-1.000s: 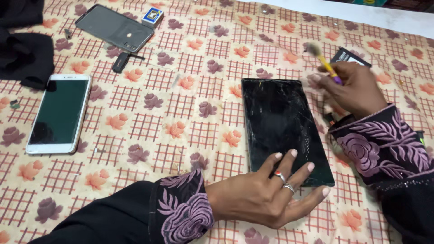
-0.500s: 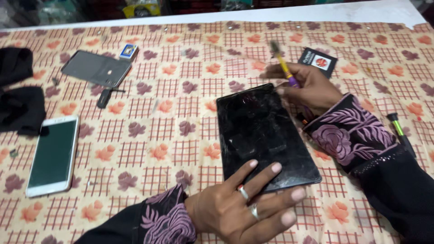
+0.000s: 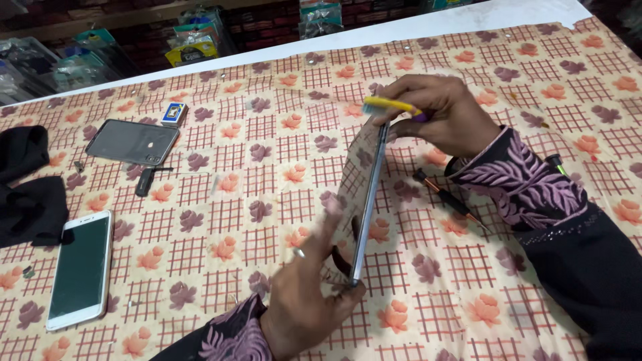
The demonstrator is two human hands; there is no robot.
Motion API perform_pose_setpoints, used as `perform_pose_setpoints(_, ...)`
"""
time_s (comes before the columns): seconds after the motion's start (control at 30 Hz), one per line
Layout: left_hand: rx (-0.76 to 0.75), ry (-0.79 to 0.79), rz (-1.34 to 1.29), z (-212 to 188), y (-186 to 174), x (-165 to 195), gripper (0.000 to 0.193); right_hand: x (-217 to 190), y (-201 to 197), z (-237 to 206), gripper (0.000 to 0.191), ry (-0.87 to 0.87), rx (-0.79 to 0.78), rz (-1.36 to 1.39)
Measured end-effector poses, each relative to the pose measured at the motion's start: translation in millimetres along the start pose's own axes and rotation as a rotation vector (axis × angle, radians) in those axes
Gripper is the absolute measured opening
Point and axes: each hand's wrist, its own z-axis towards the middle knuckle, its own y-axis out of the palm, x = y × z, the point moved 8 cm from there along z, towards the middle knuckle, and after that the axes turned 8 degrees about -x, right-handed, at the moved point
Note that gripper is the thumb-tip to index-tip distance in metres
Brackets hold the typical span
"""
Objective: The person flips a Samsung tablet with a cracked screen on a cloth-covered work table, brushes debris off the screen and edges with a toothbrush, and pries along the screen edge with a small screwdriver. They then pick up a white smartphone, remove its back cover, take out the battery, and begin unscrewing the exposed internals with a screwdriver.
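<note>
The tablet (image 3: 368, 200) stands on edge, mid-flip. The left hand (image 3: 307, 294) cups its near end; the right hand (image 3: 438, 110) pinches its far end and a yellow brush (image 3: 388, 104). Lowering it calls for steady support at both ends.

White phone (image 3: 81, 269) with dark screen lies far left; small blue-yellow box (image 3: 174, 113) sits beyond it; hanging packets (image 3: 192, 48) line the back; tablet (image 3: 368, 204) stands on edge.

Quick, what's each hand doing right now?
Left hand: holding the near end of the tablet, stood on edge.
Right hand: gripping its far end and a yellow brush.

Tablet (image 3: 366, 207) screen unseen, left fingers (image 3: 326, 224) blurred
</note>
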Motion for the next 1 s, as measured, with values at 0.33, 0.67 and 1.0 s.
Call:
perform_pose_setpoints(0.33,-0.069,-0.149,0.102,-2,14,-32,0.081,-27,8,1,0.045,0.112,0.134,-0.534)
perform_pose_setpoints(0.67,-0.004,-0.104,0.097,-4,14,-31,0.085,-76,35,-41,0.042,-0.098,-0.749,0.063)
perform_pose_setpoints(1.0,-0.050,-0.140,0.079,-1,17,-31,0.086,31,-33,-37,0.037,0.740,-0.346,-0.304)
